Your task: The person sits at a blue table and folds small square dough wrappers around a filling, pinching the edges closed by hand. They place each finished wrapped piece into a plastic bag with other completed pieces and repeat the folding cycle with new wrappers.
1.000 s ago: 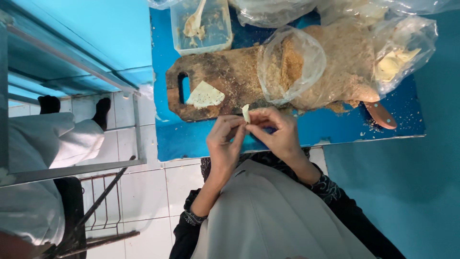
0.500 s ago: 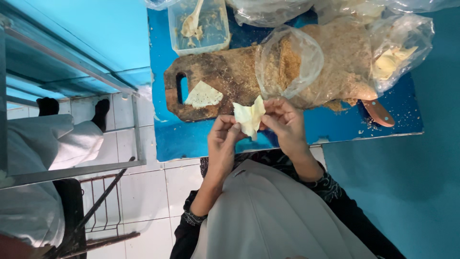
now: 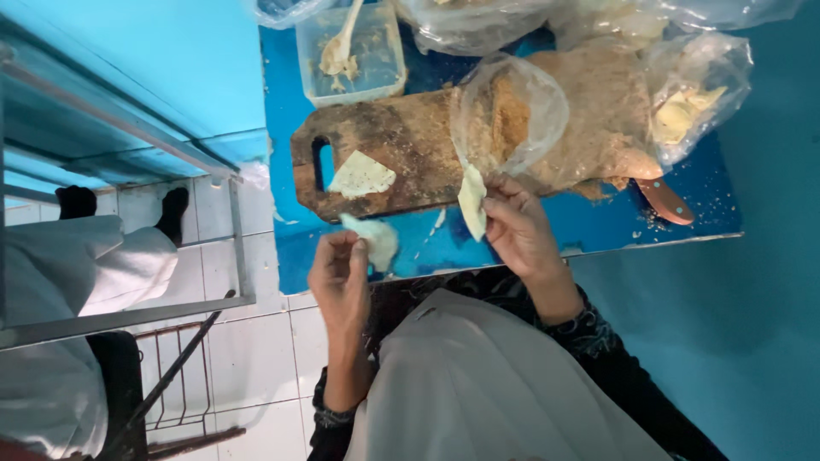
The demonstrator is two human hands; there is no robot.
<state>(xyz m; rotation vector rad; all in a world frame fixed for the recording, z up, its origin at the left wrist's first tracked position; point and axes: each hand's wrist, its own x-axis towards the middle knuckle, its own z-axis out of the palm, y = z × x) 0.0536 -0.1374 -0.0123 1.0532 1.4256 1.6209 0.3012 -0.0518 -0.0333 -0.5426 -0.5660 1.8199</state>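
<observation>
A thin pale sheet (image 3: 471,201) is being held by the right hand (image 3: 521,230), pinched shut at its lower edge so that it hangs over the front of the board (image 3: 384,149), just beside the crumb bag (image 3: 508,115). A second sheet (image 3: 374,239) is being pinched between thumb and fingertips of the left hand (image 3: 340,277), above the blue desk (image 3: 598,226). A third sheet (image 3: 361,175) is lying flat on the board. Judged from this, the sheets are best being gripped lightly by an edge, kept apart from each other, and kept low over the board so that nothing is being torn or dropped.
</observation>
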